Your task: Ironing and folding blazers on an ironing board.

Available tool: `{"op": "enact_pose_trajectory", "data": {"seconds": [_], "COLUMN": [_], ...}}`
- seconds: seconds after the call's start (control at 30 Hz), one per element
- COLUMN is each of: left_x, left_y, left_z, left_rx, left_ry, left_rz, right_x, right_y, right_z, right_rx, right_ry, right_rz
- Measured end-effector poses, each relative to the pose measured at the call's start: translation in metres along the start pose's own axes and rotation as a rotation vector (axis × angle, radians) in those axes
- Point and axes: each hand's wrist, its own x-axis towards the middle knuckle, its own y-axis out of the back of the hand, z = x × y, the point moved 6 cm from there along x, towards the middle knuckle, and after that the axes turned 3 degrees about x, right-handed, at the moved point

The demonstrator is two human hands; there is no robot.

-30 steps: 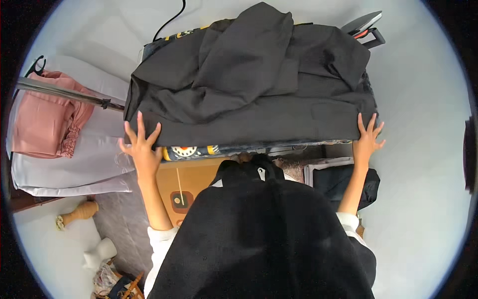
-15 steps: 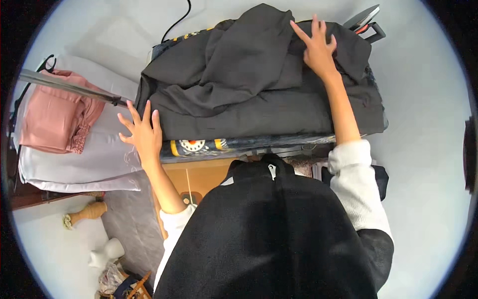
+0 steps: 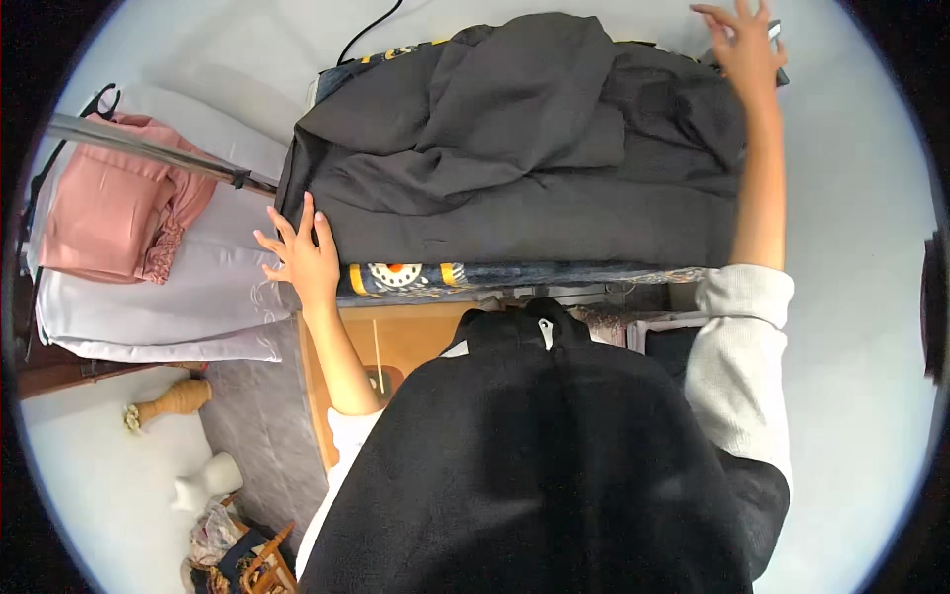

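Note:
A dark grey garment (image 3: 495,129) with loose folds lies across a board with a patterned navy, yellow and white cover (image 3: 396,279). My left hand (image 3: 309,267) rests at the garment's near left corner, its fingers spread. Off the far right end of the board, my right hand (image 3: 749,59) is held over an iron (image 3: 777,35), with its fingers apart. Most of the iron is hidden behind that hand, so I cannot tell whether they touch.
To the left, folded pink clothing (image 3: 109,223) lies on pale lilac fabric (image 3: 188,307), under a metal rail (image 3: 148,144). A black cord (image 3: 368,32) runs behind the board. A woven vase (image 3: 183,398) and a white bust form (image 3: 210,480) stand lower left.
My right hand has left the garment and moved right to the iron. My left hand stays at the garment's left edge. The whole view has shifted slightly.

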Motion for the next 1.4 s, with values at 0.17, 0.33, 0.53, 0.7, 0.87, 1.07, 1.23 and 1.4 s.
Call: {"op": "enact_pose_trajectory", "data": {"seconds": [0.17, 0.33, 0.53, 0.7, 0.87, 1.07, 1.23, 1.4], "left_x": [0.002, 0.005, -0.008, -0.01, -0.008, -0.007, 0.015, 0.046], "left_y": [0.003, 0.028, 0.029, 0.013, 0.013, 0.015, 0.048, 0.025], "left_z": [0.004, 0.027, 0.077, 0.056, 0.054, 0.053, 0.055, 0.042], "left_rx": [0.0, 0.038, -0.223, -0.366, -0.388, -0.391, -0.415, -0.228], "left_ry": [0.011, -0.097, -0.387, -0.312, -0.288, -0.346, -0.426, -0.497], "left_rz": [0.019, 0.077, -0.038, -0.104, -0.138, -0.129, 0.042, 0.024], "right_x": [-0.02, -0.066, -0.044, -0.029, -0.116, -0.251, -0.253, -0.229], "right_y": [0.008, -0.058, -0.066, 0.027, 0.102, 0.094, 0.086, 0.083], "right_z": [0.003, -0.078, -0.082, -0.049, -0.01, 0.022, 0.019, 0.031], "right_rx": [0.063, 0.088, 0.126, -0.029, -0.134, -0.353, -0.187, -0.144], "right_ry": [0.017, 0.287, 0.133, 0.051, 0.024, -0.272, -0.331, -0.394], "right_rz": [-0.142, -0.069, -0.31, 0.182, 0.536, 0.057, -0.215, -0.589]}}
